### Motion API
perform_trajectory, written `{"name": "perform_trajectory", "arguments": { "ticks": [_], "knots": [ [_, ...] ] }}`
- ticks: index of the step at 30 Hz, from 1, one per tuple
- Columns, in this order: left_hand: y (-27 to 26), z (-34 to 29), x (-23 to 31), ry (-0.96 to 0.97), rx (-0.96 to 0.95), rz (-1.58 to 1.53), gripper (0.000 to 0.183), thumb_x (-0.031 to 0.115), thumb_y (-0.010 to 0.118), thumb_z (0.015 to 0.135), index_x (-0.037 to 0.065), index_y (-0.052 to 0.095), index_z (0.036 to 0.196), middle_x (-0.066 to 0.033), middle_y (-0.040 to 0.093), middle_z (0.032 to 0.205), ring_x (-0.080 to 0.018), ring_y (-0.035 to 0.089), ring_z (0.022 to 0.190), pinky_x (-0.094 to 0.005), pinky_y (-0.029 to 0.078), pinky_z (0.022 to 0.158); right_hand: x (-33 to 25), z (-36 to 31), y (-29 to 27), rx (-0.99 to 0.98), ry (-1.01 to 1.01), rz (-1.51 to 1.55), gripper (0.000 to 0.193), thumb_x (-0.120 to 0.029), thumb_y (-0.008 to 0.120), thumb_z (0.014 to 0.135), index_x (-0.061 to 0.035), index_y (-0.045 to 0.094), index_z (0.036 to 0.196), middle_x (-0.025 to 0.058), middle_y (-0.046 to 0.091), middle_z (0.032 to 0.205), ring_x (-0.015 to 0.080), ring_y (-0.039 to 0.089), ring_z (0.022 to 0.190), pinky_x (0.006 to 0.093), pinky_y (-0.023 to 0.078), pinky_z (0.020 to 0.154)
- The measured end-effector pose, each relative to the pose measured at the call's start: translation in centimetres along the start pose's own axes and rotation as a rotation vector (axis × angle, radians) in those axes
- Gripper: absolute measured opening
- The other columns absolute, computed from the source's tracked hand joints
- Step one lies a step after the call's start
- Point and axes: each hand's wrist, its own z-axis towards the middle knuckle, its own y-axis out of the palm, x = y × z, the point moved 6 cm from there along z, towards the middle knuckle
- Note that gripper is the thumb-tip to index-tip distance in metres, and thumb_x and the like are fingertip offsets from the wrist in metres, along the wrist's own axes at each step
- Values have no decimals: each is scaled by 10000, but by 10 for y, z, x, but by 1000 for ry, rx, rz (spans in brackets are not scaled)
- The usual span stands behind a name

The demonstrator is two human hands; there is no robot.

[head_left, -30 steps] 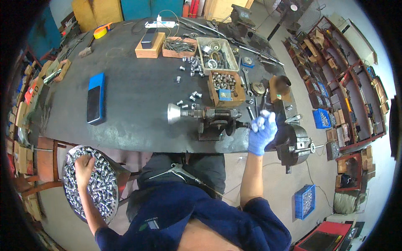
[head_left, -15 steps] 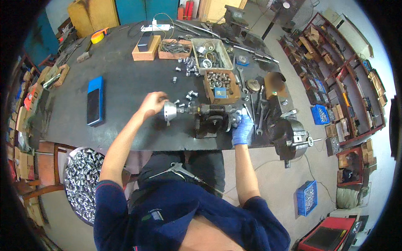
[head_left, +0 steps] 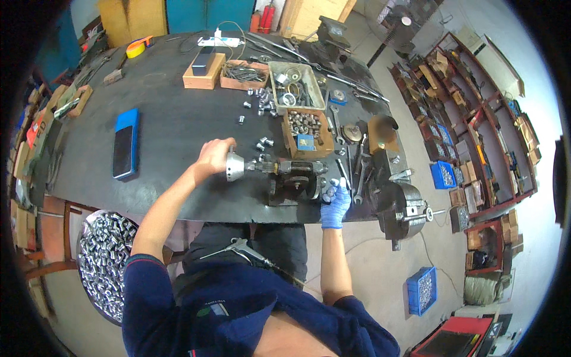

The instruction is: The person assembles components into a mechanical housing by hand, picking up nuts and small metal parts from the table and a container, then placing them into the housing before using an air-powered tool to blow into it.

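On the dark bench stands a small hand-cranked chuck fixture (head_left: 297, 172) with a silver chuck (head_left: 235, 167) at its left end. My bare left hand (head_left: 214, 156) is against the chuck's left face, fingers curled; what they pinch there, if anything, is hidden. My right hand (head_left: 336, 205), in a blue and white knitted glove, is closed around small silver metal fittings beside the fixture's right end. Several similar fittings (head_left: 264, 143) lie loose behind the chuck. A cardboard box (head_left: 289, 146) of metal fittings stands just behind the fixture.
A blue-cased device (head_left: 125, 144) lies to the left. Wrenches (head_left: 361, 178) and a bench vise (head_left: 404, 208) are on the right. A tray of parts (head_left: 326, 102) stands farther back. An air blow gun (head_left: 241, 250) rests on my lap; a round tub of fittings (head_left: 107, 262) sits lower left.
My left hand has come down and in against the chuck's face. My right hand has drawn slightly back from the fixture's end, showing the fittings in it. The whole view has shifted a little.
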Motion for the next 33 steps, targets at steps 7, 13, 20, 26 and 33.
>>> {"name": "perform_trajectory", "arguments": {
  "ticks": [7, 13, 20, 26, 33],
  "knots": [
    [-57, -71, 17, -193, 147, -1168, 218, 49, 585, 794, -54, 529, 979, -151, 617, 798, -197, 625, 658, -283, 505, 597, 5, 5, -2, -77, 82, 66, 292, -323, 547, 877, -42, 558, 798, -24, 410, 513, 54, 352, 392, 174, 272, 327],
    [-59, -80, 44, -127, 142, -1172, 238, 133, 581, 844, -71, 544, 961, -146, 617, 766, -212, 628, 666, -307, 521, 611, 2, 2, 7, -50, 114, 65, 346, -376, 526, 873, -58, 559, 738, -2, 473, 513, 69, 363, 359, 186, 256, 305],
    [-45, -84, 44, -73, 209, -1316, 244, 72, 650, 776, -63, 570, 962, -108, 609, 780, -163, 595, 637, -270, 504, 617, 0, -2, 12, -94, 106, 103, 348, -358, 491, 894, -63, 551, 720, -2, 461, 494, 77, 369, 349, 190, 269, 298],
    [-52, -79, 47, -69, 108, -1273, 242, -2, 649, 745, -60, 580, 969, -103, 616, 795, -154, 609, 671, -259, 499, 653, -9, -11, 11, -53, 62, 32, 345, -357, 483, 900, -59, 537, 735, -14, 436, 494, 77, 366, 358, 198, 271, 303],
    [-56, -76, 51, -39, 150, -1121, 234, -87, 633, 706, -43, 602, 934, -76, 622, 786, -135, 615, 727, -250, 497, 685, -42, -36, 31, -258, 78, 22, 316, -356, 535, 876, -51, 565, 800, -6, 464, 503, 68, 388, 388, 190, 275, 332]
  ]
}}
